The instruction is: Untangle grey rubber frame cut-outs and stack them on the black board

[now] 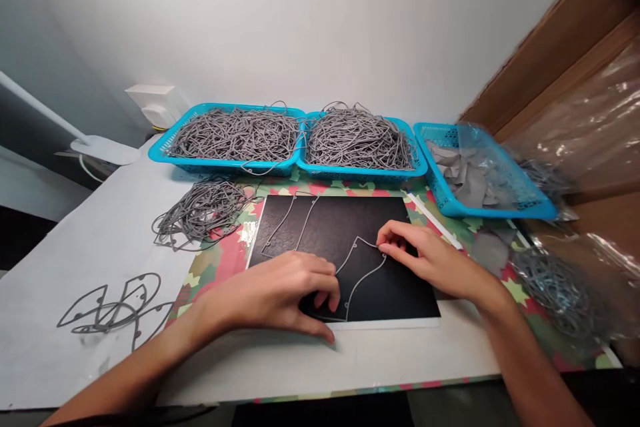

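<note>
On a black mat (390,293) lie two thin grey looped gaskets. My right hand (417,250) pinches the upper right corner of the nearer gasket (367,275) between thumb and forefinger. My left hand (295,290) is over the lower left of that same gasket, thumb and fingers apart, hiding part of its outline; no object shows between them. The other gasket (285,221) lies flat at the mat's upper left, its lower end partly behind my left hand.
Two blue baskets (227,163) (365,173) full of grey gaskets stand behind the mat. A third blue basket (500,212) holds flat grey pieces. Gasket piles (203,210) (117,307) lie left. Plastic bags (560,287) and cardboard (545,47) are at right; a white lamp (103,149) stands left.
</note>
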A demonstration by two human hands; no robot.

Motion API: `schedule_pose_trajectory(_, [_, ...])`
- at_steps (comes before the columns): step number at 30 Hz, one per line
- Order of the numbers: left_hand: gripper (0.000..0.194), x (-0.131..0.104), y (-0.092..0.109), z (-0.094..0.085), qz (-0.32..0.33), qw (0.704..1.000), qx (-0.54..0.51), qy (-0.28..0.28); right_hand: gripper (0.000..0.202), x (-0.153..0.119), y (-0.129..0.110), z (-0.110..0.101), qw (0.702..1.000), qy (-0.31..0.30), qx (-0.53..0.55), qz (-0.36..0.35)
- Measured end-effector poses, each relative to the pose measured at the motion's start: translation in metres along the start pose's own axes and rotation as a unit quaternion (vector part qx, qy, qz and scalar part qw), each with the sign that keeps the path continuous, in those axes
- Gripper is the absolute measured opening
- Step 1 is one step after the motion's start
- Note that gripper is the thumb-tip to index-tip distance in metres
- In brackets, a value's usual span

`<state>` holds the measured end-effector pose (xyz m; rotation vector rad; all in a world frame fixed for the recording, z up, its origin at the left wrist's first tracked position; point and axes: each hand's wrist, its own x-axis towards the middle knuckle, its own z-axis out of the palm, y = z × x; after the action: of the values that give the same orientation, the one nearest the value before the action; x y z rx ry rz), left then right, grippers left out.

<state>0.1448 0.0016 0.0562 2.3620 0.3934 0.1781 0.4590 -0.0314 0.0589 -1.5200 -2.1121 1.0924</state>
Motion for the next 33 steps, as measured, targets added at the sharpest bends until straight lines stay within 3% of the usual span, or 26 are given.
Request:
schedule_pose_trajectory(6, [0.017, 0.006, 0.004, 0.020, 0.041, 0.999, 0.010, -0.008, 0.025, 0.003, 0.004, 0.000, 1.000, 0.004, 0.028, -0.010])
schedule_pose_trajectory(11, [0.016, 0.002, 0.009, 0.013, 0.017, 1.000, 0.006, -0.013, 0.015, 0.001, 0.003, -0.001, 0.999, 0.004, 0.032, -0.009])
schedule_pose_trajectory(15, [0.017, -0.002, 0.012, 0.002, -0.042, 0.997, -0.062, -0.004, 0.016, -0.001, 0.005, -0.005, 0.998, -0.020, 0.029, -0.047])
schedule_pose_trajectory(17, [0.017, -0.004, 0.011, -0.001, -0.085, 0.991, -0.105, 0.024, 0.016, -0.002, 0.007, -0.007, 0.997, -0.029, 0.034, -0.060])
schedule_pose_trajectory(19, [0.016, -0.003, 0.008, -0.003, -0.117, 0.981, -0.125, 0.095, 0.016, -0.002, 0.007, -0.009, 0.997, -0.019, 0.043, -0.066])
schedule_pose_trajectory(23, [0.019, 0.000, -0.003, -0.004, -0.117, 0.962, -0.037, 0.245, 0.018, -0.001, 0.004, -0.011, 0.995, 0.045, 0.059, -0.073])
schedule_pose_trajectory(26, [0.019, 0.002, -0.011, -0.005, -0.125, 0.955, 0.009, 0.267, 0.020, 0.000, 0.004, -0.010, 0.995, 0.049, 0.048, -0.071])
schedule_pose_trajectory(29, [0.021, 0.002, -0.013, -0.004, -0.163, 0.948, 0.018, 0.272, 0.025, 0.000, 0.006, -0.006, 0.997, 0.002, 0.028, -0.067])
schedule_pose_trajectory(33, [0.020, 0.002, -0.014, 0.000, -0.195, 0.922, 0.133, 0.305, 0.017, 0.003, 0.006, 0.002, 0.998, -0.006, 0.001, -0.057])
